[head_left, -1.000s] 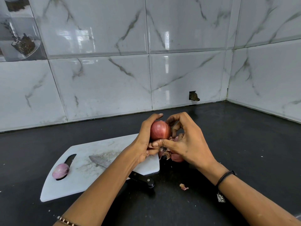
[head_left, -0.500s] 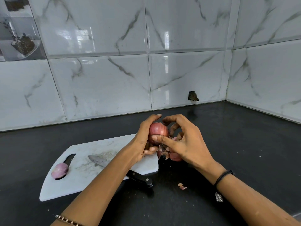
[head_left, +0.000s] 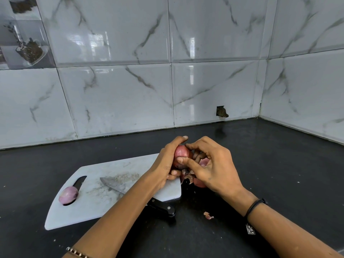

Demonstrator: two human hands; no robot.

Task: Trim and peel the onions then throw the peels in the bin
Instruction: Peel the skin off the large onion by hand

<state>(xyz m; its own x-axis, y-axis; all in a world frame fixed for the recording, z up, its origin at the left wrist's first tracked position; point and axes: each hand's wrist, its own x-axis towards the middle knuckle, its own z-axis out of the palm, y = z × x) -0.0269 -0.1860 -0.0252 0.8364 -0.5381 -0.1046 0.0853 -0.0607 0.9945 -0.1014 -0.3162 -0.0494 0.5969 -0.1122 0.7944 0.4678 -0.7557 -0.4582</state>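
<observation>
A red onion is held above the right end of the white cutting board. My left hand grips it from the left, fingers curled round it. My right hand pinches at its skin, thumb pressed on the front and fingers curled behind. Loose peels lie on the counter under my hands. A peeled pale-purple onion rests at the board's left end by the handle slot. A knife lies on the board, blade to the left, black handle over the board's front edge.
A small peel scrap lies on the black counter near my right forearm. Marble-tiled walls meet in a corner at the back right, with a broken hole in one tile. No bin is in view.
My right thumb has slid up across the front of the onion and my fingers have closed in over it. The board, knife and peeled onion have not moved.
</observation>
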